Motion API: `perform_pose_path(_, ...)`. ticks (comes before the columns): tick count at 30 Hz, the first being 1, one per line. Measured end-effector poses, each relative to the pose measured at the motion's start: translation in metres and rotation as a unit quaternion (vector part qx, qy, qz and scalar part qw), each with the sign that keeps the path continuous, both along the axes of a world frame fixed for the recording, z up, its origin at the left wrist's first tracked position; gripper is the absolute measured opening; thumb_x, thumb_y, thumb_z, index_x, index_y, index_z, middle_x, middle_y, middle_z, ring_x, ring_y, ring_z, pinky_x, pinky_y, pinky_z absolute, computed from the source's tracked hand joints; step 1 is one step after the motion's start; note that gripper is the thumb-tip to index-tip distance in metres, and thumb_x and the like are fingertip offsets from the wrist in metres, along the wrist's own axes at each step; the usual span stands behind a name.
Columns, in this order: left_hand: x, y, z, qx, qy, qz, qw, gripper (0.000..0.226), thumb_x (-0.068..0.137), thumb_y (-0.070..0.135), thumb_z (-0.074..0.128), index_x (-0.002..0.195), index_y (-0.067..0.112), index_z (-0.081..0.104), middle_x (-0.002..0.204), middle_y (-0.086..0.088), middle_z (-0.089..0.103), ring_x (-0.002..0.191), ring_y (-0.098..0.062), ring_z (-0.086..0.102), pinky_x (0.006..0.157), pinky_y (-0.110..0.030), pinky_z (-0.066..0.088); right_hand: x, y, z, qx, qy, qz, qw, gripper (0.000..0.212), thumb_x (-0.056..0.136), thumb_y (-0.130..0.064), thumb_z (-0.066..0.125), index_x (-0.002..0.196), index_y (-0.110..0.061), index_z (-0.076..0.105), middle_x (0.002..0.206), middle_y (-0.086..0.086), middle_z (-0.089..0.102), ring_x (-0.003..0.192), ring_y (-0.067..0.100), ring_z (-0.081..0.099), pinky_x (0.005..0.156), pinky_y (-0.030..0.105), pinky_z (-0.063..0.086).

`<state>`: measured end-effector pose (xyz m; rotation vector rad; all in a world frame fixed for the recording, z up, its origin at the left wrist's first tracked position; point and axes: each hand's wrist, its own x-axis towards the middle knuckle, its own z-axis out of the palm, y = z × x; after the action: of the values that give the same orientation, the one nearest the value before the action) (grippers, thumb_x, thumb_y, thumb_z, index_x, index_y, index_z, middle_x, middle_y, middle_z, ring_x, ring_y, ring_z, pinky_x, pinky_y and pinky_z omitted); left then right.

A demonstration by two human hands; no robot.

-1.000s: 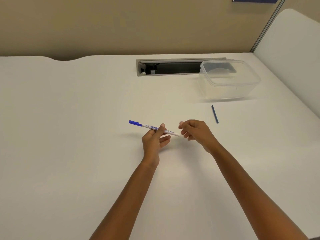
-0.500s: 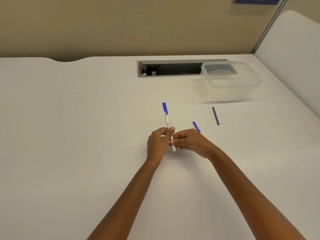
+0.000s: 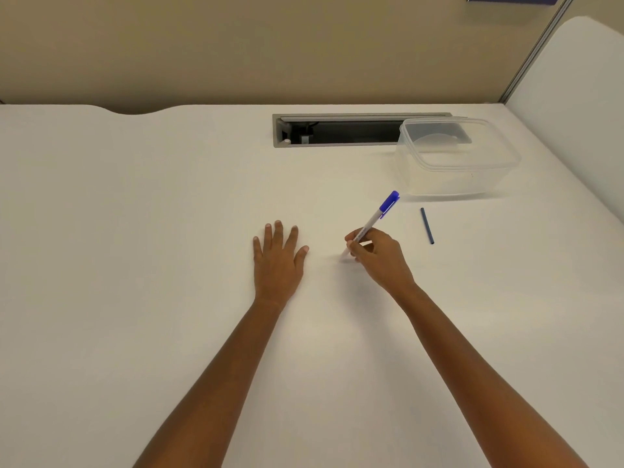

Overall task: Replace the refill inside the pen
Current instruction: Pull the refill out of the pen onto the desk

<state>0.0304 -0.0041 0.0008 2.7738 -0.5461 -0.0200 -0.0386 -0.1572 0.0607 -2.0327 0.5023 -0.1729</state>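
My right hand (image 3: 380,256) grips a white pen (image 3: 371,222) with a blue cap end, in a writing hold. The pen slants up to the right and its tip touches the white table (image 3: 135,265). My left hand (image 3: 278,258) lies flat on the table to the left of the pen, fingers straight, holding nothing. A thin dark blue refill (image 3: 427,225) lies loose on the table, to the right of my right hand.
A clear plastic container (image 3: 456,160) without a lid stands at the back right. Behind it a grey cable slot (image 3: 337,130) is sunk into the table. A white partition (image 3: 574,96) rises at the right edge.
Both hands held the pen together before. Now my left hand has let go and lies flat on the table, while my right hand holds the pen alone, tip down.
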Motion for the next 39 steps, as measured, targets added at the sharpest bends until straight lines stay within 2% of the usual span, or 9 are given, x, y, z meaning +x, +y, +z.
perform_pose_path(5,0.005,-0.001,-0.003,-0.027,-0.031,0.025,0.999,0.069,0.086,0.048,0.011,0.137,0.012,0.041,0.147,-0.019,0.034,0.137,-0.039,0.027,0.113,-0.053,0.013,0.003,0.007,0.007,-0.063,-0.063,0.005,0.996,0.014,0.089,-0.014,0.053,0.099,-0.008,0.061,0.091,0.001,0.062,0.067,0.003,0.058,0.060,0.004,0.042)
perform_pose_path(10,0.008,-0.003,-0.005,0.005,-0.016,0.039,0.999,0.066,0.090,0.049,0.011,0.142,0.014,0.031,0.152,-0.016,0.024,0.141,-0.035,0.019,0.114,-0.051,0.007,0.003,0.012,0.005,-0.091,-0.124,-0.007,0.988,0.014,0.090,-0.016,0.053,0.098,-0.006,0.059,0.091,0.001,0.060,0.069,0.004,0.058,0.063,0.006,0.043)
perform_pose_path(13,0.007,-0.003,-0.005,0.005,-0.029,0.038,0.999,0.073,0.084,0.052,0.004,0.143,0.015,0.029,0.153,-0.015,0.022,0.142,-0.032,0.018,0.115,-0.050,0.005,0.006,0.011,-0.007,-0.103,-0.042,0.017,0.994,0.019,0.091,-0.020,0.052,0.101,-0.006,0.059,0.098,0.007,0.065,0.079,0.015,0.061,0.073,0.021,0.049)
perform_pose_path(16,0.006,-0.003,-0.005,0.014,-0.012,0.038,0.999,0.057,0.096,0.045,0.024,0.146,0.017,0.021,0.156,-0.012,0.013,0.144,-0.028,0.009,0.115,-0.047,-0.002,0.007,0.009,-0.012,-0.096,-0.008,0.019,0.995,0.021,0.091,-0.021,0.052,0.102,-0.005,0.060,0.101,0.010,0.067,0.084,0.019,0.061,0.074,0.023,0.045)
perform_pose_path(23,0.006,-0.003,-0.004,0.009,-0.013,0.039,0.999,0.055,0.097,0.041,0.028,0.146,0.018,0.019,0.156,-0.011,0.011,0.144,-0.026,0.008,0.116,-0.046,-0.003,-0.001,0.015,-0.005,-0.083,-0.165,-0.033,0.982,0.013,0.090,-0.018,0.053,0.097,-0.008,0.058,0.097,0.005,0.065,0.080,0.017,0.064,0.068,0.016,0.047)
perform_pose_path(29,0.007,-0.003,-0.005,0.013,-0.022,0.039,0.999,0.055,0.097,0.041,0.028,0.145,0.017,0.021,0.156,-0.011,0.014,0.144,-0.027,0.010,0.116,-0.045,-0.001,0.007,0.010,-0.016,-0.130,-0.015,0.042,0.990,0.020,0.093,-0.014,0.046,0.106,-0.004,0.057,0.106,0.013,0.067,0.099,0.026,0.062,0.083,0.028,0.045)
perform_pose_path(33,0.006,-0.003,-0.005,0.012,-0.031,0.039,0.999,0.059,0.093,0.044,0.022,0.145,0.016,0.024,0.155,-0.013,0.017,0.143,-0.029,0.013,0.115,-0.047,0.002,0.006,0.012,-0.006,-0.108,-0.082,0.009,0.991,0.017,0.091,-0.012,0.049,0.102,-0.003,0.058,0.098,0.013,0.069,0.091,0.025,0.065,0.081,0.029,0.049)
perform_pose_path(36,0.007,-0.003,-0.005,0.017,-0.025,0.039,0.999,0.055,0.097,0.041,0.027,0.145,0.016,0.021,0.155,-0.012,0.015,0.143,-0.028,0.011,0.115,-0.046,0.000,0.006,0.015,-0.005,-0.111,-0.132,-0.007,0.985,0.016,0.091,-0.013,0.050,0.101,-0.003,0.059,0.097,0.010,0.070,0.087,0.019,0.064,0.074,0.018,0.046)
perform_pose_path(39,0.007,-0.003,-0.004,0.014,-0.023,0.039,0.999,0.055,0.097,0.040,0.029,0.146,0.017,0.020,0.156,-0.012,0.014,0.144,-0.027,0.009,0.115,-0.046,0.000,0.009,0.016,-0.012,-0.137,-0.042,0.043,0.989,0.021,0.093,-0.015,0.047,0.105,-0.002,0.059,0.104,0.012,0.068,0.096,0.023,0.063,0.081,0.021,0.044)
